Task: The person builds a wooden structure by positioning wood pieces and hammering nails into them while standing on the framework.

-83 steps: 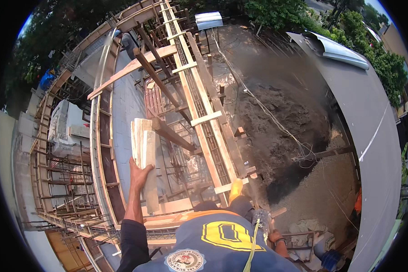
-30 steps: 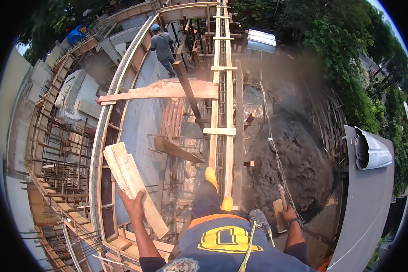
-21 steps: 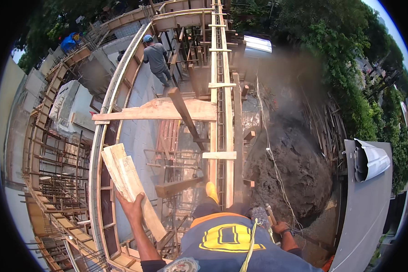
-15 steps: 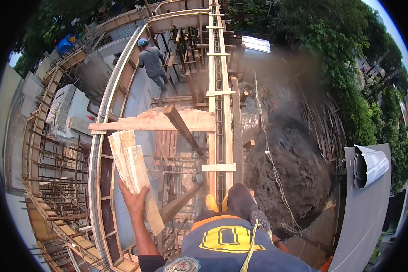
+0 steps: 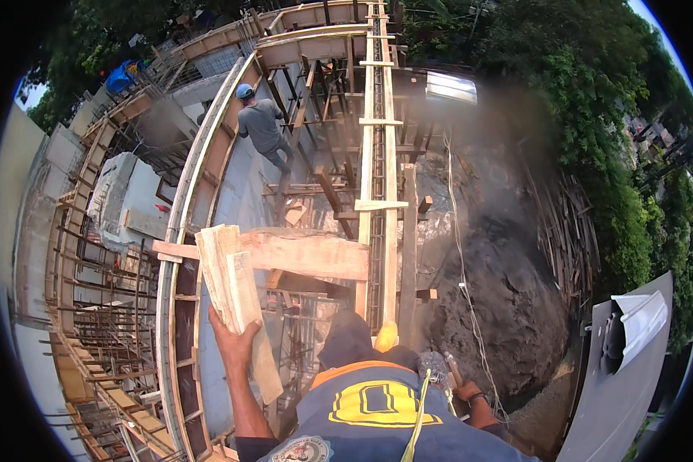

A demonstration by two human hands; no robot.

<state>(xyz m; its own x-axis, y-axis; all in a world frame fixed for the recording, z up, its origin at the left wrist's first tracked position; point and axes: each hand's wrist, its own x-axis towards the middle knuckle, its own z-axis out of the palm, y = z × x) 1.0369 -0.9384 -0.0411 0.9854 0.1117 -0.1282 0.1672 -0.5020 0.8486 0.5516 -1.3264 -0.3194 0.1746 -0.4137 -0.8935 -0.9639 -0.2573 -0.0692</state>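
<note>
Timber pieces (image 5: 235, 300): pale, rough-sawn short boards, bundled together, raised upright and slightly tilted at left of centre, above the curved formwork.
Left hand (image 5: 235, 344): fingers curled around the lower part of the timber pieces, gripping them from beneath; forearm rose from the near edge.
Right hand (image 5: 465, 391): low at near right, beside the person's hip, closed around a thin tool handle (image 5: 452, 371); the tool's kind could not be told.
Cross plank (image 5: 285, 252): broad board lying just behind the timber pieces, spanning from the curved formwork to the straight beam form.
Curved formwork (image 5: 179, 231): wooden wall shuttering sweeping from near left to far centre.
Straight beam form (image 5: 377, 177): narrow paired boards with cleats and steel bars inside, running from near centre to far.
Rebar cages (image 5: 100, 308): at left, outside the curve.
Second person (image 5: 260, 127): blue helmet, grey shirt, standing far inside the curve.
Soil mound (image 5: 508, 300): dark, at right, beneath trees.
</note>
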